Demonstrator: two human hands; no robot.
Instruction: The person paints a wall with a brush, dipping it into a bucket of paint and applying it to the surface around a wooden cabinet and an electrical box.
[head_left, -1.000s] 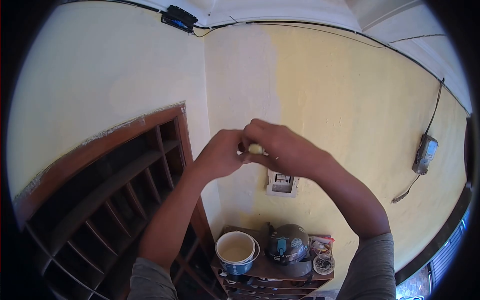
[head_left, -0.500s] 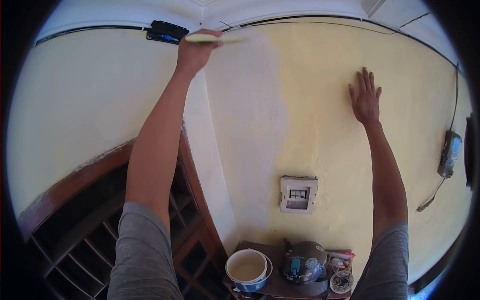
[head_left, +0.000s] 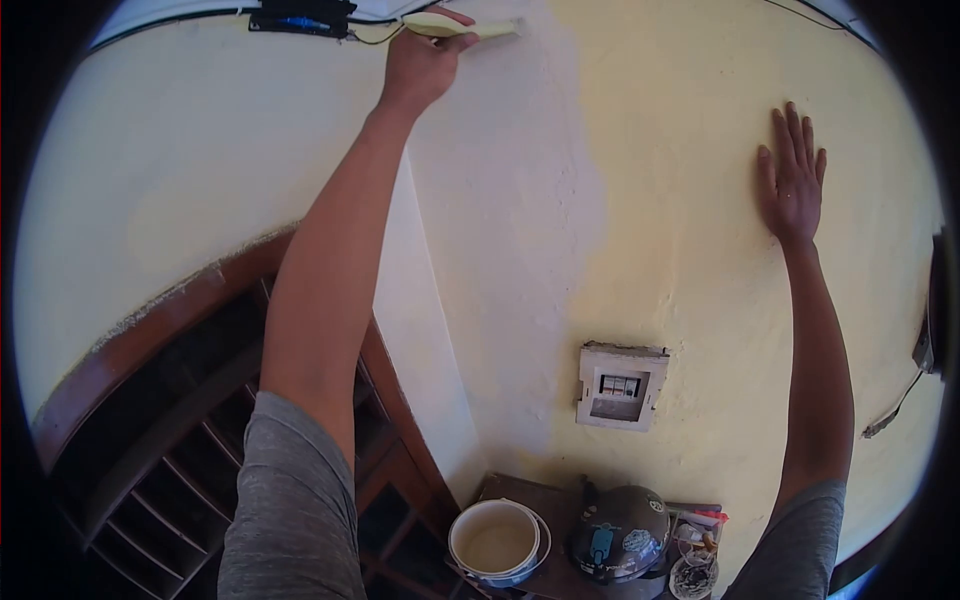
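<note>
High on the wall near the corner, my left hand [head_left: 420, 70] is closed around a paintbrush [head_left: 490, 31] with a pale yellow handle. The brush lies nearly level, its bristle end pointing right against the upper wall; the bristles are hard to make out. Around and below it spreads a whitish coat of paint [head_left: 505, 190], with an uneven edge against the yellow wall [head_left: 680, 250]. My right hand [head_left: 793, 195] rests flat on the yellow part, fingers stretched upward, holding nothing.
A recessed switch box [head_left: 622, 387] sits in the wall. Below, a shelf [head_left: 545, 575] bears a white bucket [head_left: 495, 540] with pale liquid, a dark helmet [head_left: 618, 535] and small items. A wooden-framed grille [head_left: 190, 480] is lower left. A black box [head_left: 300, 18] with cables hangs above.
The view has tilted down and shifted. My left hand has moved right along the wall with the paintbrush, away from the black box. My right hand appears farther right, still flat on the wall.
</note>
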